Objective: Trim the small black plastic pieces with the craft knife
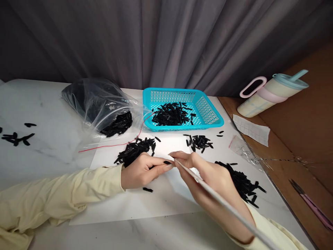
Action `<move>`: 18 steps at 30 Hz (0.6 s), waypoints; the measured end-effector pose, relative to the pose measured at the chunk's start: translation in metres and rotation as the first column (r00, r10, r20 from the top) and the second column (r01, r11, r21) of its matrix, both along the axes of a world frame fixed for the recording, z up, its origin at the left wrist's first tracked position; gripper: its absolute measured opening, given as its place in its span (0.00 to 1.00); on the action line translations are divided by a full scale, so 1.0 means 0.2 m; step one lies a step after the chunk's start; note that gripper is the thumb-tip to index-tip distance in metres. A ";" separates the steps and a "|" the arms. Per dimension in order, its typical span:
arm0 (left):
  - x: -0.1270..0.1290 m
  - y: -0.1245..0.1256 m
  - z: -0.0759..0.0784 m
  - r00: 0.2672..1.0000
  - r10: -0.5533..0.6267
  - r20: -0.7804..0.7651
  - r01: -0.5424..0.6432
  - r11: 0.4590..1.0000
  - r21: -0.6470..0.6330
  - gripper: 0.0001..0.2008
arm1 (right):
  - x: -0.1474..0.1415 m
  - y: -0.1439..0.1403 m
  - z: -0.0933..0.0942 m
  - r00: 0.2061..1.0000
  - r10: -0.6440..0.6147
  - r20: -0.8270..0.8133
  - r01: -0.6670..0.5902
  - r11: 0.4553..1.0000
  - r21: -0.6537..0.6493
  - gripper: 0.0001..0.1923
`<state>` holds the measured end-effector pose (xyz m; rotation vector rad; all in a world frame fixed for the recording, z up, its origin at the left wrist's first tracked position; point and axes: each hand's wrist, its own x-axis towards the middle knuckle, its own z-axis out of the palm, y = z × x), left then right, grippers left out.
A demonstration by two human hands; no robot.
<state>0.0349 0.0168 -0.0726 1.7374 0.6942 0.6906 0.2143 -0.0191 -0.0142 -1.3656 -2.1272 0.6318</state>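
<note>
My left hand (147, 169) pinches a small black piece (167, 162) between thumb and forefinger, over a white sheet (109, 205). Just to its right, its fingertips nearly meeting those of the left, my right hand (205, 177) is closed around a long, thin, pale strip (223, 200). That strip runs from the fingertips back toward the lower right; its exact kind is unclear. Behind the left wrist lies a heap of black pieces (136, 149). Another heap (241, 182) is partly hidden by the right hand, and a smaller pile (199, 142) lies behind the fingers.
A blue basket (210, 121) holds more black pieces. Left of it lies a clear plastic bag (91, 100) with black contents and a red string (111, 144). At right are a tumbler (270, 95), a paper slip (251, 130), a small bag (244, 152) and pink-handled scissors (312, 206).
</note>
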 end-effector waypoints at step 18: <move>0.00 0.00 -0.01 0.998 -0.005 0.066 0.001 0.998 0.059 0.14 | 0.03 0.05 0.10 0.903 -0.152 -0.402 -0.057 0.885 -0.463 0.14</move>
